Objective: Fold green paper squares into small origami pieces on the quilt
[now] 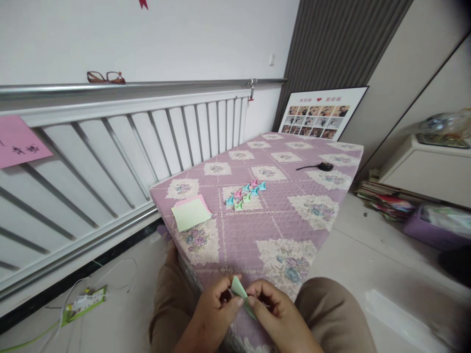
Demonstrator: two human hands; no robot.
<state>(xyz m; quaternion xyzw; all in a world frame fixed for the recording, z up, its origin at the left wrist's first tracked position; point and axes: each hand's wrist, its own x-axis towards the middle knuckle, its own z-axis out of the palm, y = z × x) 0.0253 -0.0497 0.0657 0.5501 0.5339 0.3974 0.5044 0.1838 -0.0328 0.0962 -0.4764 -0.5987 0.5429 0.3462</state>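
Far left, at 10 o'clock from the hands, a pink note (22,142) with dark writing hangs against the white radiator (128,157); low at 9 o'clock, a power strip (85,305) lies on the floor among pale cords. Up at 11 o'clock, glasses (106,77) perch on the metal pipe (184,87). Nearer, also at 11, here are the sheets (191,215), pale green over pink, near the left edge of the flowered cloth (246,240). Now the left hand (219,311): thumb in front, fingers behind, it's pinching the slip (241,292), a folded piece of light green paper, right at the table's near end, between the two hands. Straight up at 12 o'clock, small paper folds (247,197) in blue, pink and green stand bunched in two slanting rows. And the right hand (274,310), just beside the left: thumb and curled forefinger pinch the slip's other side. At 1 o'clock a black gadget (325,166) trails its cord across the cloth, with a photo board (320,115) leaning beyond. Out at 2 o'clock, books (382,198) pile up on the floor beside a purple bin (434,228).
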